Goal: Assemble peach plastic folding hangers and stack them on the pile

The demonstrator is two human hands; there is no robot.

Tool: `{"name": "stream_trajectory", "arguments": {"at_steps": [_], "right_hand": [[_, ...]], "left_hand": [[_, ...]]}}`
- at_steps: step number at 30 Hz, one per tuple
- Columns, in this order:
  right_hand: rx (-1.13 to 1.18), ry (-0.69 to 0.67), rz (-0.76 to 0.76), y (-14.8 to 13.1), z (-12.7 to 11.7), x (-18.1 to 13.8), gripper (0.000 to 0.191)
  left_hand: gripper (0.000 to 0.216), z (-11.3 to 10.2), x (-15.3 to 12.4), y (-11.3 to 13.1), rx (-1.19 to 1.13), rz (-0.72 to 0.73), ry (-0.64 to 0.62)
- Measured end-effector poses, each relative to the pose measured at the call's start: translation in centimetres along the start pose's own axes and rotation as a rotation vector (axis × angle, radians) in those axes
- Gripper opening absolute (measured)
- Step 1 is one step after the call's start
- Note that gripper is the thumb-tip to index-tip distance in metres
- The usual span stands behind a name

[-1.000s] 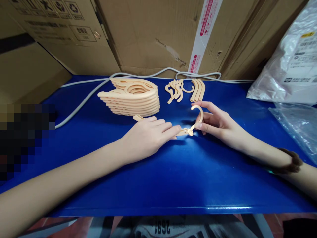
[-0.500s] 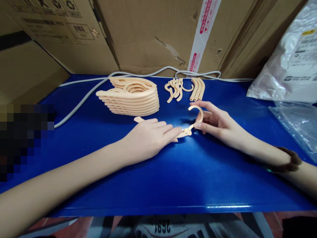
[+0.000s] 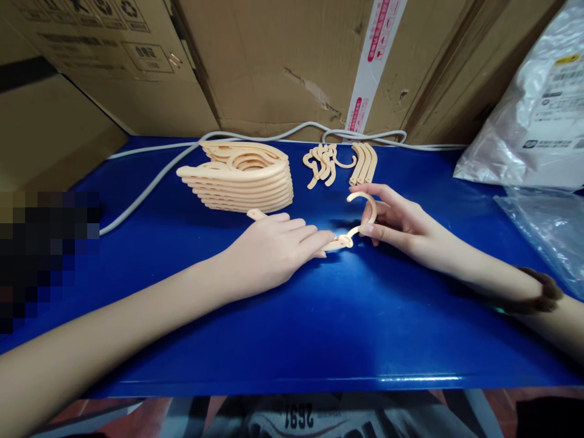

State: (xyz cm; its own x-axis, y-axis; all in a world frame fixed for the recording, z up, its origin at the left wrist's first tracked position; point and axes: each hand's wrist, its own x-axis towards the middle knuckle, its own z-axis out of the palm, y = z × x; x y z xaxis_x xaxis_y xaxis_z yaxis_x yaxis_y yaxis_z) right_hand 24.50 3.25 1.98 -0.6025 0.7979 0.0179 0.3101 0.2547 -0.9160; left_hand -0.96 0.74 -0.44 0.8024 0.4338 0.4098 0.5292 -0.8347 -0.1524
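Observation:
My left hand [image 3: 274,249] lies palm down on the blue table [image 3: 283,328], pressing a peach plastic hanger arm [image 3: 256,214] flat; only the arm's two ends show past the hand. My right hand [image 3: 398,225] pinches a peach curved hook [image 3: 365,210] between thumb and fingers, its lower end meeting the arm's end at a small joint [image 3: 344,241] by my left fingertips. Behind lie a stack of several peach folded hangers [image 3: 241,177], a pile of loose hooks [image 3: 325,163] and three curved arm pieces [image 3: 364,164].
Cardboard boxes [image 3: 283,61] wall the back and left of the table. A grey cable [image 3: 150,185] runs along the back edge and down the left. Plastic bags [image 3: 533,121] lie at the right. A blurred dark patch [image 3: 45,255] sits at the left edge.
Almost nothing differs: the hook in my right hand has tipped slightly and both hands have shifted a touch away from me.

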Motion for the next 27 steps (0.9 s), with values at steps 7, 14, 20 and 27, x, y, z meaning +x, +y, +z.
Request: {"name": "stream_trajectory", "arguments": {"at_steps": [7,14,20,27], "right_hand": [[-0.005,-0.009,0.006,0.18,-0.26,0.04,0.047],[0.049,-0.013,0.047,0.15,-0.28,0.03,0.051],[0.052,-0.019,0.037,0.21,-0.18,-0.01,0.049],[0.008,-0.016,0.013,0.15,0.04,-0.01,0.046]], "left_hand": [[0.041,-0.18,0.04,-0.08,-0.003,0.002,-0.017],[0.037,-0.33,0.1,-0.15,0.005,0.017,-0.01],[0.037,-0.34,0.15,-0.05,-0.011,0.016,-0.016],[0.044,-0.9,0.26,0.05,-0.04,-0.014,-0.044]]}}
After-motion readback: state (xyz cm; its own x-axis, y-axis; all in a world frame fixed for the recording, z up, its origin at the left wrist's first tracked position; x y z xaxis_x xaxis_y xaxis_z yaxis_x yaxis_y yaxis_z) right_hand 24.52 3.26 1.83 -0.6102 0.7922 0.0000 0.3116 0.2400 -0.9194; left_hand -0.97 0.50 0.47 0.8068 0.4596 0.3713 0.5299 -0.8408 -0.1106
